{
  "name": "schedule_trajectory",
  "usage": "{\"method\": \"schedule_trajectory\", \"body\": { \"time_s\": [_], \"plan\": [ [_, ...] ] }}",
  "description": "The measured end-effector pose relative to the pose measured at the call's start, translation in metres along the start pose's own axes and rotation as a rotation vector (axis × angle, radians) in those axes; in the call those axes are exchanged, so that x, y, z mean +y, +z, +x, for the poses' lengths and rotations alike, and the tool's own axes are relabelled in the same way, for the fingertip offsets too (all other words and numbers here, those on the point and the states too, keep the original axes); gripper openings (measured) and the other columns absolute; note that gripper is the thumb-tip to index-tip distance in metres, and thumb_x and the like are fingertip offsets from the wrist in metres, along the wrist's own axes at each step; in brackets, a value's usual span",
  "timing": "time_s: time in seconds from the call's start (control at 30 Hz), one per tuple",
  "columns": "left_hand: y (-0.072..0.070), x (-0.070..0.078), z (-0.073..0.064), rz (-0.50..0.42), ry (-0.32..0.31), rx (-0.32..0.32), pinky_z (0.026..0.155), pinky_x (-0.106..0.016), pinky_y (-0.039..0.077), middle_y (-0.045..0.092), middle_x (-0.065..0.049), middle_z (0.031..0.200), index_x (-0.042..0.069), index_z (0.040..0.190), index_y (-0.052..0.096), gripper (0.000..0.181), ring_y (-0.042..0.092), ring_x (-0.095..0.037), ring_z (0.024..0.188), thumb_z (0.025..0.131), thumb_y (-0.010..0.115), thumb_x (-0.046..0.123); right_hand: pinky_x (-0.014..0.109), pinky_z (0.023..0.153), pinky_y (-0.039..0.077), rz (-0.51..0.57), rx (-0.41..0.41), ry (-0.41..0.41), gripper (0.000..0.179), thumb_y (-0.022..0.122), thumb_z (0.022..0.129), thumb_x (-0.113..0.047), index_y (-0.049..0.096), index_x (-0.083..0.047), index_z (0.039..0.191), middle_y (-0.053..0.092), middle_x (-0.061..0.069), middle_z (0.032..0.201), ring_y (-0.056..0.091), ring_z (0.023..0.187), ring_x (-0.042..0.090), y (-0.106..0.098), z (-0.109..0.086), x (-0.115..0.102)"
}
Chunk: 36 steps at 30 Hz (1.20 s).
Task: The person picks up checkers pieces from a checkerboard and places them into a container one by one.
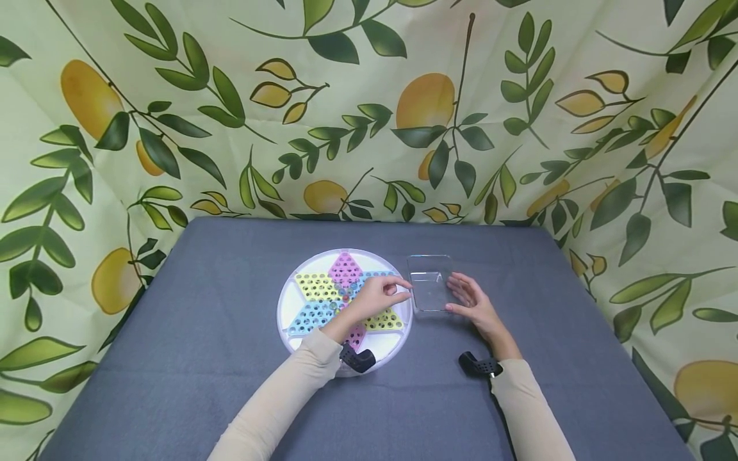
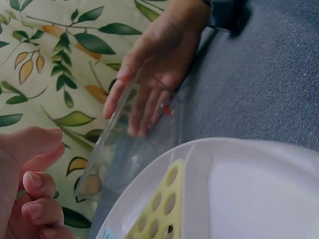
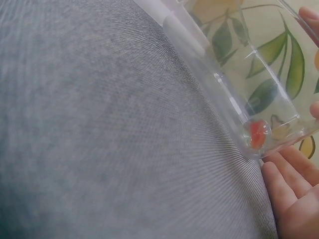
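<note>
A clear plastic box (image 1: 431, 306) stands beside the round white board (image 1: 289, 301), which has colored star points with holes. One marble with a red streak (image 3: 257, 133) lies in a corner of the box. My left hand (image 1: 380, 296) hovers over the board's right side, at the box's left rim. Its thumb and index finger (image 2: 42, 159) extend toward each other with nothing visible between them, the other fingers loosely bent. My right hand (image 1: 474, 306) rests against the right side of the box, thumb at the near corner. Its fairly straight fingers (image 2: 149, 107) show through the clear wall.
Several glass marbles (image 1: 346, 298) sit in the holes at the middle of the star. A dark grey cloth (image 1: 230, 275) covers the table. Behind and beside it hangs a leaf-and-fruit patterned curtain (image 1: 369, 166). Both wrists wear black camera bands (image 1: 359, 360).
</note>
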<state>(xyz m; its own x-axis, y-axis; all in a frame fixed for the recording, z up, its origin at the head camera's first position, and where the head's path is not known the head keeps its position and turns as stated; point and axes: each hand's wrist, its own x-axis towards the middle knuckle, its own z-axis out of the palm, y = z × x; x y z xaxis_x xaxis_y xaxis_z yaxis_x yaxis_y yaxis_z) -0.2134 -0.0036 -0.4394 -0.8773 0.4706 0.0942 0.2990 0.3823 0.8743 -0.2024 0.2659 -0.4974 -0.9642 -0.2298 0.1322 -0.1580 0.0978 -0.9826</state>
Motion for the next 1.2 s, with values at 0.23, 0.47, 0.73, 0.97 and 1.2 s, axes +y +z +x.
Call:
{"method": "schedule_trajectory", "body": {
  "time_s": [0.23, 0.47, 0.73, 0.97, 1.2],
  "plan": [
    [-0.016, -0.003, -0.006, -0.042, -0.01, 0.021, 0.054, -0.016, 0.03, 0.035, 0.005, 0.059, 0.003, 0.112, 0.069, 0.027, 0.03, -0.006, 0.054, 0.089, 0.066, 0.016, 0.007, 0.101, 0.04, 0.022, 0.006, -0.014, 0.079, 0.073, 0.079, 0.002, 0.027, 0.008, 0.144, 0.037, 0.027, 0.145, 0.051, 0.122, -0.008, -0.002, 0.0, -0.001],
    [-0.035, -0.01, -0.016, -0.053, -0.033, 0.054, 0.054, -0.016, 0.032, 0.037, 0.006, 0.059, 0.002, 0.114, 0.068, 0.029, 0.031, -0.003, 0.053, 0.089, 0.067, 0.017, 0.009, 0.101, 0.041, 0.04, 0.003, -0.04, 0.078, 0.071, 0.079, 0.005, 0.026, 0.011, 0.143, 0.047, 0.013, 0.141, 0.052, 0.122, -0.007, -0.002, -0.001, -0.002],
    [-0.058, -0.022, -0.027, -0.064, -0.073, 0.126, 0.053, -0.017, 0.034, 0.037, 0.005, 0.061, 0.002, 0.113, 0.068, 0.028, 0.035, -0.006, 0.055, 0.089, 0.067, 0.016, 0.008, 0.102, 0.04, 0.012, 0.01, -0.025, 0.078, 0.071, 0.079, 0.004, 0.027, 0.009, 0.143, 0.039, 0.026, 0.145, 0.052, 0.122, -0.008, -0.001, -0.002, -0.002],
    [-0.07, -0.03, -0.039, -0.048, -0.097, 0.143, 0.056, -0.017, 0.04, 0.036, 0.005, 0.059, 0.003, 0.114, 0.068, 0.028, 0.045, -0.01, 0.056, 0.089, 0.067, 0.016, 0.005, 0.1, 0.039, 0.008, -0.001, 0.003, 0.079, 0.072, 0.079, 0.003, 0.027, 0.007, 0.145, 0.029, 0.036, 0.149, 0.049, 0.12, -0.012, 0.0, -0.003, -0.001],
    [-0.077, -0.038, -0.046, -0.016, -0.118, 0.172, 0.056, -0.018, 0.031, 0.038, 0.004, 0.062, 0.004, 0.111, 0.07, 0.026, 0.034, -0.006, 0.058, 0.088, 0.069, 0.017, 0.004, 0.099, 0.038, -0.013, -0.002, 0.015, 0.078, 0.071, 0.08, 0.002, 0.027, 0.006, 0.145, 0.028, 0.036, 0.149, 0.048, 0.12, -0.012, 0.0, -0.002, -0.001]
  ]
}}
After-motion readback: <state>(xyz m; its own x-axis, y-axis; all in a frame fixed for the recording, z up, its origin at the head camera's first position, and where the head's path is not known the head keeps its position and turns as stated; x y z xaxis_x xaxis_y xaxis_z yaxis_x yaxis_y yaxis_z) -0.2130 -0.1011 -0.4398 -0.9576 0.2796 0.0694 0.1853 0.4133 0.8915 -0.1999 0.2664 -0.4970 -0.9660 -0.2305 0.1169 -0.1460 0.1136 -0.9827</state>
